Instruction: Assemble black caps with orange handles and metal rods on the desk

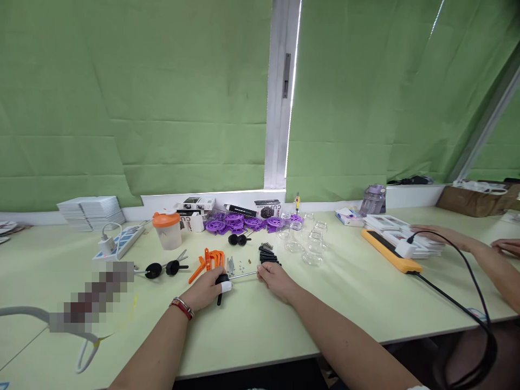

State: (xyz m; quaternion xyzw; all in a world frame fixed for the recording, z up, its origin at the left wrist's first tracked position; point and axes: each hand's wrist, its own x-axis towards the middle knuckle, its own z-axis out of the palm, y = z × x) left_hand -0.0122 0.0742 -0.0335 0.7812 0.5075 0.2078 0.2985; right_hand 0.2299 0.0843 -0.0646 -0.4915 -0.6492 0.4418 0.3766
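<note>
My left hand (pixel 208 288), with white tape on a finger, is closed around a black round part with a short handle (pixel 220 299). A thin metal rod (pixel 242 274) runs from that part across to my right hand (pixel 277 280), whose fingers pinch its far end. Just beyond my left hand lie several orange curved handles (pixel 213 259). Between the hands and farther back are metal rods (pixel 231 266) and small loose bits of hardware (pixel 241 266). Black handle-like pieces (pixel 268 255) lie right behind my right hand.
Purple wheel-like parts (pixel 233 222) and boxes (pixel 199 203) line the back. Clear glass vessels (pixel 293 244) stand right of centre. An orange-lidded cup (pixel 167 233), black round parts (pixel 173 268) and a power strip (pixel 125 241) are left. Another person's hand (pixel 433 234) rests on booklets (pixel 400 232) by an orange power strip (pixel 385 250).
</note>
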